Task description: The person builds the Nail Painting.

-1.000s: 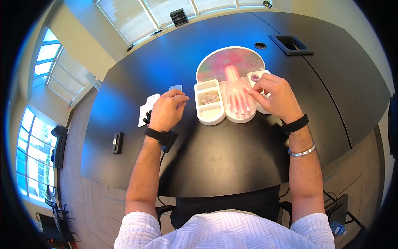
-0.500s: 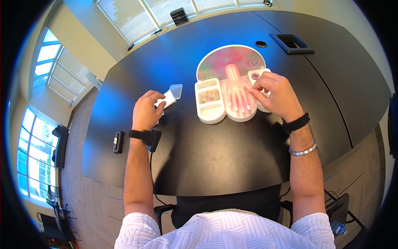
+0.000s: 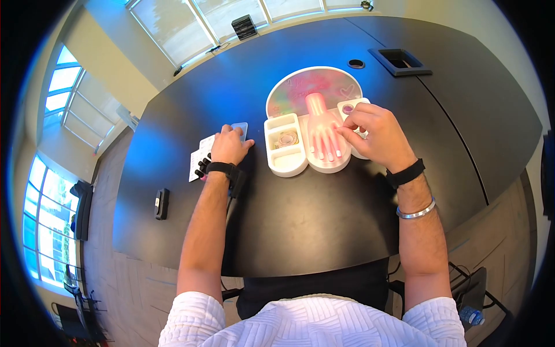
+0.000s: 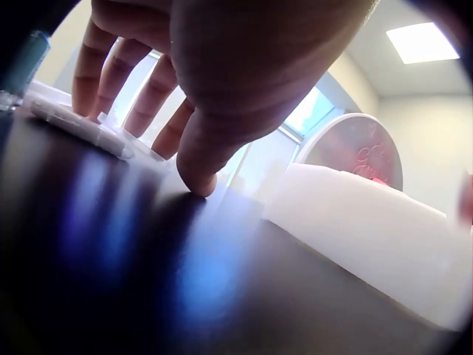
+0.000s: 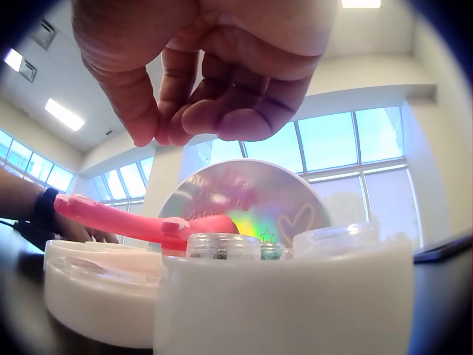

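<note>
sliding rightward, our left hand (image 3: 230,147) reaches the clear rectangular plastic case (image 3: 243,129) at left, fingers spread, so picking-up looks possible, we judge; our right hand (image 3: 377,134) presses its fingertips together, anything between them untellable, by the glossy pink model hand (image 3: 324,126) centrally.

This looks like an office, most likely a meeting room. A long black table (image 3: 312,225) fills the middle, with a round cable hole (image 3: 356,63) and a square framed opening (image 3: 402,71) set into its top. Patterned carpet (image 3: 136,277) covers the floor, and a dark office-type chair (image 3: 75,318) stands at the lower left. Plain pale walls (image 3: 118,52), big windows (image 5: 329,144) with blinds (image 3: 165,32), flat ceiling lights (image 4: 423,43) and ceiling vents (image 5: 43,35) suit a workplace.
</note>
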`<move>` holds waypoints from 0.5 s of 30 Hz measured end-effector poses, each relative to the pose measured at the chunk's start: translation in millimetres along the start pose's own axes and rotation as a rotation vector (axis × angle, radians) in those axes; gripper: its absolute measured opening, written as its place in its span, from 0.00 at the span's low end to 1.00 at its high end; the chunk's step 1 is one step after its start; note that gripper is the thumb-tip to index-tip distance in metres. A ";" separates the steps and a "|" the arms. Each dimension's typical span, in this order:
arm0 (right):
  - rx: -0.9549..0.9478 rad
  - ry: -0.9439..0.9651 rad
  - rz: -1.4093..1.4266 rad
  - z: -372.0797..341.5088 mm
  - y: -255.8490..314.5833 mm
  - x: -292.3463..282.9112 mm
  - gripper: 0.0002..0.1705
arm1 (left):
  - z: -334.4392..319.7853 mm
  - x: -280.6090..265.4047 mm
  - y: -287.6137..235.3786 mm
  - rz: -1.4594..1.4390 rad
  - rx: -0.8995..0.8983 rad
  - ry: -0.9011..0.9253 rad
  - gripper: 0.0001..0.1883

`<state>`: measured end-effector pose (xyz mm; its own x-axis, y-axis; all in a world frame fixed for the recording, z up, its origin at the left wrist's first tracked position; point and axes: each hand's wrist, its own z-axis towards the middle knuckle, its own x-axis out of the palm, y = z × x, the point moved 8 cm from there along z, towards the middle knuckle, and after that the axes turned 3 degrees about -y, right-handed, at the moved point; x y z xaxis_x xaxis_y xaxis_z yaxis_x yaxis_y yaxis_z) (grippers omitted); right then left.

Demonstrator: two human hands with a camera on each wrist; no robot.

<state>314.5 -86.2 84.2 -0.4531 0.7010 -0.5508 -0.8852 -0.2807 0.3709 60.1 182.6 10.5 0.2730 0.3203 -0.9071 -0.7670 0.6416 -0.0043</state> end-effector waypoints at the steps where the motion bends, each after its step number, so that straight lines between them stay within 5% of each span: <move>1: -0.007 -0.003 -0.007 -0.1 0.9 -1.1 0.12 | 0.9 7.4 3.7 0.008 -0.020 0.033 0.19; 11: -0.005 0.012 -0.027 -0.1 3.2 -0.9 0.11 | 3.7 -29.4 -7.6 -0.136 0.007 -0.107 0.12; 13: -0.021 0.018 -0.032 0.6 5.4 -0.1 0.11 | 4.1 -40.1 -8.5 -0.611 -0.231 0.019 0.12; 15: -0.032 0.020 -0.038 1.1 8.0 1.1 0.11 | 5.9 -46.0 -16.6 -0.726 -0.248 0.091 0.12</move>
<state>307.0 -86.9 87.4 -0.4207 0.6985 -0.5789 -0.9046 -0.2748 0.3258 63.7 161.3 54.8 0.7168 -0.1868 -0.6718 -0.5246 0.4902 -0.6960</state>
